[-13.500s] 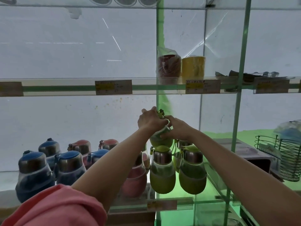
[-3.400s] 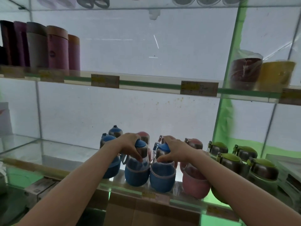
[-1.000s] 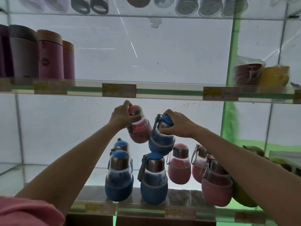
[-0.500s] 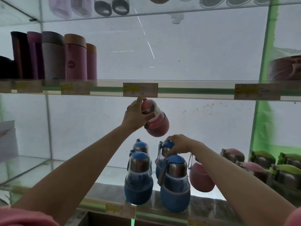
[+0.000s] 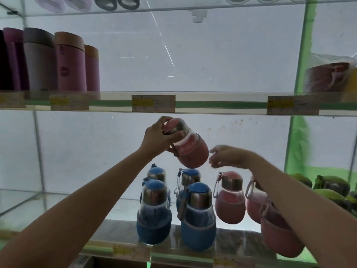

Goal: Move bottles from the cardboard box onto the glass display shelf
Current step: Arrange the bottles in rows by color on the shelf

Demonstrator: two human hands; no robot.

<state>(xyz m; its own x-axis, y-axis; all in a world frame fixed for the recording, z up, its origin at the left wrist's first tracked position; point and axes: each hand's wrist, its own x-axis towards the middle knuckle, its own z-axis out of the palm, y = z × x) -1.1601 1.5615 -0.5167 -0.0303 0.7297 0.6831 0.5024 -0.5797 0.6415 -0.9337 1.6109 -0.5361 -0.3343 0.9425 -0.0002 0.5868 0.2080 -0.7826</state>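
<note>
My left hand (image 5: pixel 160 138) grips a pink bottle (image 5: pixel 190 149) by its steel neck and holds it tilted in the air, above the blue bottles. My right hand (image 5: pixel 227 156) hovers just right of that bottle, fingers apart, holding nothing. Several blue bottles (image 5: pixel 154 211) stand in two rows on the glass display shelf (image 5: pixel 58 206). Pink bottles (image 5: pixel 229 200) stand to their right, partly behind my right forearm. The cardboard box is not in view.
Green bottles (image 5: pixel 332 187) sit at the far right of the same shelf. The upper glass shelf (image 5: pixel 222 104) carries tall pink and purple tumblers (image 5: pixel 70 64) at left and wrapped containers (image 5: pixel 328 76) at right. Price labels line both shelf edges.
My right hand has let go of the blue bottle, which now stands on the shelf, and risen beside the pink bottle. My left hand still holds the pink bottle aloft.
</note>
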